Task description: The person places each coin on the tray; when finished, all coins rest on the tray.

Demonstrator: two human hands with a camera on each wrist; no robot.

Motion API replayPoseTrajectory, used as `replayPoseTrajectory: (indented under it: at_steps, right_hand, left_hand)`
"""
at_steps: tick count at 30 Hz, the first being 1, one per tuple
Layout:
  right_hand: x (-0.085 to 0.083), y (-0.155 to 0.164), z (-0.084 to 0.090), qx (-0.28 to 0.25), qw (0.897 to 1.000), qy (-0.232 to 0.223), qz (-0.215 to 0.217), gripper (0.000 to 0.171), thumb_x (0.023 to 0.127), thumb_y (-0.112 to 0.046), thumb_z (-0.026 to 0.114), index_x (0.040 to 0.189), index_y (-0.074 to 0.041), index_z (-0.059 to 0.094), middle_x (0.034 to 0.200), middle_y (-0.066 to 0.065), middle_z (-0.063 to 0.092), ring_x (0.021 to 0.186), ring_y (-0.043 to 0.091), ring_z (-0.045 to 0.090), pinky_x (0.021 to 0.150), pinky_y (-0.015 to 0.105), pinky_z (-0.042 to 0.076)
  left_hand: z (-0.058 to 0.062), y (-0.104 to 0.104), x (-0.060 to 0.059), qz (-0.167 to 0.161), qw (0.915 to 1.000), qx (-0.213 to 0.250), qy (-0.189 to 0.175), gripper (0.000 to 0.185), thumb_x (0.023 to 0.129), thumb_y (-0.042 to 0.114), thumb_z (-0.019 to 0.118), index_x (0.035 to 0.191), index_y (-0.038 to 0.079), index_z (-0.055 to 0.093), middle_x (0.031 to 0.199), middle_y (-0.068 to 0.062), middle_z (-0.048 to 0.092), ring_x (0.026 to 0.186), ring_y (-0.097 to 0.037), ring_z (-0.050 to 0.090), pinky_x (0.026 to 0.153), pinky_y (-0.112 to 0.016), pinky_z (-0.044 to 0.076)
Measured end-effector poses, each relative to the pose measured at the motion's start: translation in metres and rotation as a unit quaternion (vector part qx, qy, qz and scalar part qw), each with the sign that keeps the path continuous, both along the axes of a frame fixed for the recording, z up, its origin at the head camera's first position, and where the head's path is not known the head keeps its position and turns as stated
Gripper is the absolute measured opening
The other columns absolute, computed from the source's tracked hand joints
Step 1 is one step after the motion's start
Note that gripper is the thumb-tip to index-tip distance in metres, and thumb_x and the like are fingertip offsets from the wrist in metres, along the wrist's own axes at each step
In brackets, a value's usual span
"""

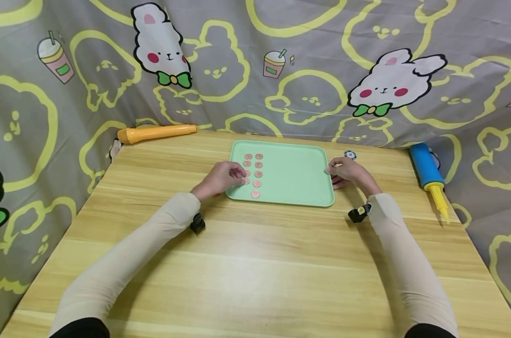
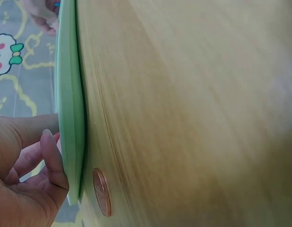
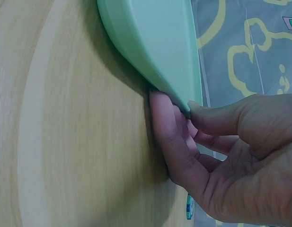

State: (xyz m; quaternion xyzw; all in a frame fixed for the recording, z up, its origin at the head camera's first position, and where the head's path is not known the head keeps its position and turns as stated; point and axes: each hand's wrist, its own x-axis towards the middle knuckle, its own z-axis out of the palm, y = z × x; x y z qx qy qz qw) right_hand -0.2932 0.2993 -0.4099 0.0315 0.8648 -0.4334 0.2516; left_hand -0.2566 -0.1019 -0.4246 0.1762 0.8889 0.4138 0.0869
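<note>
A light green tray (image 1: 295, 173) lies near the back of the table, with copper coins (image 1: 255, 194) set in two columns on its left part. My left hand (image 1: 221, 179) reaches over the tray's left rim, fingers bent at the coins of the outer column. In the left wrist view its foremost fingertips are hidden behind the rim, and I cannot tell if they pinch a coin. Another copper coin (image 2: 102, 193) lies on the table beside the tray. My right hand (image 1: 347, 172) grips the right rim, thumb on top and fingers tucked under the edge (image 3: 172, 94).
A small blue-and-white disc (image 1: 350, 154) lies behind my right hand. Along the right table edge is a blue and yellow hand pump (image 1: 426, 169). An orange tapered plastic thing (image 1: 158, 134) lies at the back left. A patterned curtain (image 1: 221, 61) hangs behind the table.
</note>
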Motion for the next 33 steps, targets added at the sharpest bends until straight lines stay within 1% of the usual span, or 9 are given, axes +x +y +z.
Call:
replayPoseTrajectory:
  at_steps: [5, 8, 12, 16, 20, 24, 27, 29, 33]
  right_hand:
    - [-0.001, -0.001, -0.001, 0.005, 1.0, -0.003, -0.002, 0.026, 0.111, -0.013, 0.052, 0.126, 0.007, 0.049, 0.093, 0.01, 0.06, 0.074, 0.016, 0.066, 0.071, 0.035, 0.065]
    - [-0.002, -0.001, -0.002, 0.007, 1.0, -0.005, -0.002, 0.025, 0.111, -0.013, 0.052, 0.126, 0.007, 0.049, 0.093, 0.01, 0.061, 0.074, 0.016, 0.066, 0.071, 0.035, 0.065]
    - [-0.002, 0.0, -0.001, 0.009, 1.0, -0.005, 0.001, 0.025, 0.111, -0.014, 0.052, 0.125, 0.007, 0.049, 0.092, 0.01, 0.061, 0.075, 0.016, 0.066, 0.072, 0.035, 0.065]
    - [-0.003, 0.001, 0.0, 0.006, 1.0, -0.011, 0.002, 0.024, 0.111, -0.014, 0.052, 0.123, 0.006, 0.049, 0.092, 0.009, 0.06, 0.076, 0.017, 0.065, 0.073, 0.036, 0.065]
    - [-0.004, 0.002, -0.001, 0.004, 1.0, -0.019, 0.001, 0.025, 0.111, -0.015, 0.052, 0.124, 0.007, 0.048, 0.094, 0.01, 0.06, 0.076, 0.017, 0.065, 0.074, 0.036, 0.065]
    - [-0.004, 0.002, -0.002, 0.004, 1.0, -0.016, -0.001, 0.025, 0.111, -0.015, 0.052, 0.124, 0.007, 0.049, 0.095, 0.01, 0.061, 0.076, 0.017, 0.066, 0.073, 0.036, 0.065]
    - [-0.005, 0.003, -0.002, 0.001, 1.0, -0.017, -0.003, 0.025, 0.111, -0.014, 0.051, 0.123, 0.007, 0.049, 0.095, 0.01, 0.061, 0.075, 0.017, 0.066, 0.073, 0.036, 0.065]
    - [-0.005, 0.003, -0.002, -0.001, 1.0, -0.018, -0.003, 0.024, 0.112, -0.014, 0.051, 0.123, 0.007, 0.049, 0.095, 0.01, 0.061, 0.076, 0.017, 0.066, 0.073, 0.036, 0.065]
    - [-0.006, 0.002, -0.001, 0.001, 1.0, -0.02, 0.001, 0.024, 0.112, -0.015, 0.051, 0.122, 0.007, 0.049, 0.096, 0.01, 0.06, 0.077, 0.017, 0.066, 0.074, 0.035, 0.065]
  left_hand:
    - [-0.002, -0.002, 0.0, -0.005, 1.0, 0.0, 0.006, 0.014, 0.094, 0.004, 0.077, 0.106, -0.001, 0.075, 0.092, -0.012, 0.071, 0.085, -0.023, 0.063, 0.077, -0.028, 0.051]
    - [-0.002, -0.003, -0.001, -0.01, 0.9999, 0.005, -0.001, 0.016, 0.096, 0.007, 0.077, 0.109, 0.0, 0.074, 0.095, -0.012, 0.071, 0.088, -0.023, 0.064, 0.078, -0.028, 0.051]
    - [0.0, -0.008, -0.005, -0.031, 0.9983, 0.038, -0.032, 0.028, 0.1, 0.01, 0.073, 0.125, -0.001, 0.068, 0.106, -0.015, 0.069, 0.095, -0.026, 0.066, 0.079, -0.031, 0.056]
    - [0.009, -0.018, -0.012, -0.047, 0.9946, 0.076, -0.052, 0.045, 0.101, 0.013, 0.072, 0.141, 0.0, 0.057, 0.117, -0.018, 0.065, 0.101, -0.031, 0.067, 0.078, -0.038, 0.061]
    - [0.015, -0.034, -0.016, -0.046, 0.9942, 0.085, -0.048, 0.056, 0.1, 0.021, 0.074, 0.148, 0.003, 0.051, 0.125, -0.019, 0.063, 0.112, -0.033, 0.064, 0.087, -0.042, 0.06]
    - [0.019, -0.057, -0.018, -0.057, 0.9943, 0.075, -0.048, 0.064, 0.1, 0.026, 0.075, 0.154, 0.007, 0.045, 0.133, -0.019, 0.06, 0.12, -0.033, 0.061, 0.1, -0.047, 0.054]
    - [0.021, -0.073, -0.018, -0.075, 0.993, 0.065, -0.064, 0.07, 0.099, 0.024, 0.076, 0.157, 0.009, 0.04, 0.137, -0.02, 0.056, 0.123, -0.034, 0.061, 0.104, -0.052, 0.051]
    - [0.021, -0.082, -0.017, -0.089, 0.9908, 0.061, -0.082, 0.075, 0.097, 0.02, 0.078, 0.159, 0.01, 0.037, 0.141, -0.022, 0.054, 0.126, -0.036, 0.061, 0.105, -0.053, 0.051]
    - [0.017, -0.097, -0.013, -0.114, 0.9849, 0.061, -0.115, 0.081, 0.095, 0.012, 0.079, 0.161, 0.006, 0.032, 0.147, -0.025, 0.051, 0.131, -0.041, 0.06, 0.104, -0.048, 0.054]
